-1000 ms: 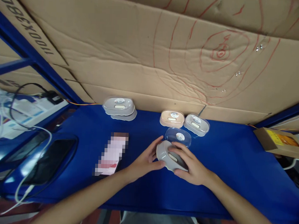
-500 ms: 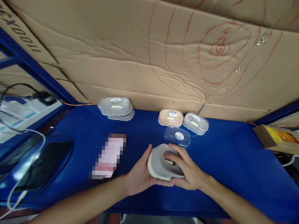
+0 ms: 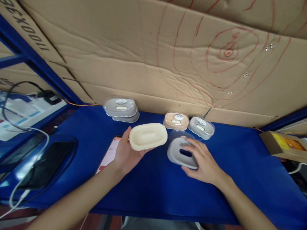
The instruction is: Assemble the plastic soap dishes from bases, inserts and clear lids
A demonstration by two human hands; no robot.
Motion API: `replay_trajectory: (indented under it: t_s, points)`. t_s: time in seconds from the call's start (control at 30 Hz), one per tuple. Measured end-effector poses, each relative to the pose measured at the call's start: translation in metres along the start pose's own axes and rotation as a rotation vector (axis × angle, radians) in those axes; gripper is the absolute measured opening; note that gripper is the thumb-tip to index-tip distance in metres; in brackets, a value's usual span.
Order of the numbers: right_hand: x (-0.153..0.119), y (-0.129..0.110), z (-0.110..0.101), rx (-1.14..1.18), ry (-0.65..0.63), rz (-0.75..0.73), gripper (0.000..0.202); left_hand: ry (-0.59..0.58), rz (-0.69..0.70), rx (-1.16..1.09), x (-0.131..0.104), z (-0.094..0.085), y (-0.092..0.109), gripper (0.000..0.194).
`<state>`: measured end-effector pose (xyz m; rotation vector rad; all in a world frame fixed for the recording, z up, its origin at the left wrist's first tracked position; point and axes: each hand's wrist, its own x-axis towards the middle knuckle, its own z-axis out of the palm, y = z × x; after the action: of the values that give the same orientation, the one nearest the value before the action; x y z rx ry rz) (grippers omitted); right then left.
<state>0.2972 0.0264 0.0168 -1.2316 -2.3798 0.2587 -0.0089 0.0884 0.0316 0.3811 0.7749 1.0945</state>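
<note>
My left hand [image 3: 128, 154] holds a cream oval tray [image 3: 148, 136] from its left side and below, its hollow side facing up. To the right, my right hand [image 3: 203, 160] grips a grey oval cover [image 3: 176, 152] with a slot in it, through which blue shows. Behind the grey cover lies a clear lid [image 3: 175, 133], partly hidden by it. A peach box [image 3: 172, 125] and a grey box [image 3: 198, 132], both with clear lids and round stickers, sit at the back edge. Further left, two grey boxes [image 3: 123, 107] are stacked.
A phone [image 3: 111, 155] lies beside my left forearm on the blue table [image 3: 150, 195]. Another dark phone [image 3: 44, 165] and white cables are at the left. A cardboard box [image 3: 273, 144] stands at the right, cardboard behind.
The grey cover and cream tray, earlier together in both hands, are now apart. My left hand has moved left and up with the tray; my right has moved slightly right with the cover.
</note>
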Motion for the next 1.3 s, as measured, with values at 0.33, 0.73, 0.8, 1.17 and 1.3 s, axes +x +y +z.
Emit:
replay_trajectory:
  t_s: [0.33,0.73,0.8,1.17,1.3]
  points:
    - [0.002,-0.014,0.024,-0.018,-0.197,-0.050,0.064,0.100,-0.048,-0.056,0.000,0.002,-0.009,0.051]
    - [0.001,-0.004,0.026,-0.025,-0.173,-0.043,0.072,-0.054,-0.477,0.311,-0.020,-0.007,-0.049,0.032]
    - [0.002,-0.006,0.025,-0.013,-0.170,-0.035,0.069,-0.091,-0.548,0.353,-0.027,-0.008,-0.058,0.035]
    - [0.001,0.004,0.010,0.140,-0.044,0.031,0.065,-0.146,-0.619,0.378,-0.032,-0.015,-0.069,0.045]
    - [-0.003,-0.005,0.001,0.198,-0.003,0.005,0.067,-0.127,-0.541,0.298,-0.025,-0.012,-0.066,0.047]
